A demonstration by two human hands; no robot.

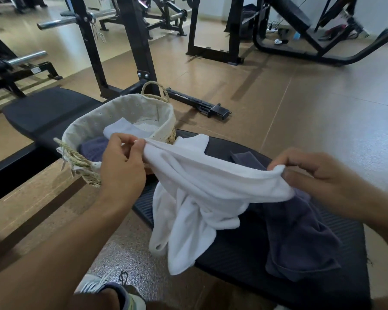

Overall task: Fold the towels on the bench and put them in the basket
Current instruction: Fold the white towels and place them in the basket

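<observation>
Head view: left hand [121, 156] and right hand [309, 173] each pinch a top edge of the white towel [211, 189], held up over the bench [244, 249], rest hanging bunched. Step looks like spreading before first fold; next needs corners found, cloth pulled flat. Grey towel [300, 231] crumpled on bench; basket [121, 117] already holds folded towels

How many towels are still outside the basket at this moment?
3: a white towel held by both hands, a grey towel crumpled on the bench, and a white one beside the basket. More may be hidden underneath.
</observation>
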